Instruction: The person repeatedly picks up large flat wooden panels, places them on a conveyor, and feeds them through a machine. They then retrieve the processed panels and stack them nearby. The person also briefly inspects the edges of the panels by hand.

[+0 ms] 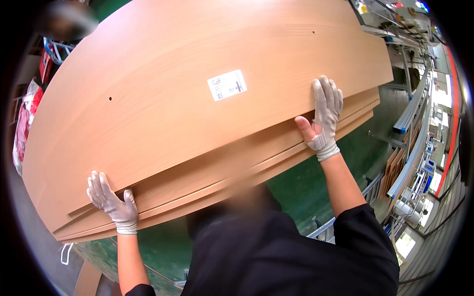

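Observation:
A large wood-coloured panel (173, 133) lies on top of several similar panels (266, 148), whose near edges stick out beneath it. It bears a white printed label (227, 85) and two small dark holes. My left hand (114, 202), in a pale glove, rests on the top panel's near edge at the left, fingers stretched out and thumb apart. Farther right, my right hand (326, 116) lies with its gloved fingers extended over the same edge; its thumb is bare and spread. Neither hand is wrapped round the panel.
Green floor (165, 246) shows below the stack. Metal rails (412, 108) and leaning boards (392, 170) stand on the right. Red and white plastic wrapping (28, 111) and a blue frame (59, 51) are at the left. More boards (89, 278) show at lower left.

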The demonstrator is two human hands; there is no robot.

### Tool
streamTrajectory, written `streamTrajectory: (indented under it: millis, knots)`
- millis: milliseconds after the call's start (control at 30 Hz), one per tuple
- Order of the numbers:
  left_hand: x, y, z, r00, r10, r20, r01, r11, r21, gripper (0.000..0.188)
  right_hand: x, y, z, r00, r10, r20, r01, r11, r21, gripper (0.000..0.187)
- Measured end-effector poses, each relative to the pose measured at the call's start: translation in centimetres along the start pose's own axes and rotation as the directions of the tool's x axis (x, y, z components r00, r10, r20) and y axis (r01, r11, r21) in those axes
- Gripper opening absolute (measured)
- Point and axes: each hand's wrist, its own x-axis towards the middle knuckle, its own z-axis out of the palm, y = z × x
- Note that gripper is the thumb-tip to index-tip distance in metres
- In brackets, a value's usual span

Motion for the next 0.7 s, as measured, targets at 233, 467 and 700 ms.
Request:
streamTrajectory:
  millis: [233,467,700]
  knots:
    - [-0.18,-0.42,-0.34,1.000,0.007,0.026,-0.006,1.000,-0.011,0.073,0.76,-0.28,0.01,0.999,0.033,0.041,-0.033,0.999,0.005,0.088]
    - [-0.22,-0.86,-0.33,0.999,0.014,0.051,-0.013,1.000,-0.017,0.074,0.74,-0.33,-0.19,0.997,0.049,0.064,-0.050,0.998,0.026,0.088]
    - [-0.14,-1.07,-0.16,0.999,0.000,0.048,-0.001,1.000,0.021,0.076,0.65,-0.09,0.04,0.998,0.031,0.061,-0.032,0.999,0.014,0.089]
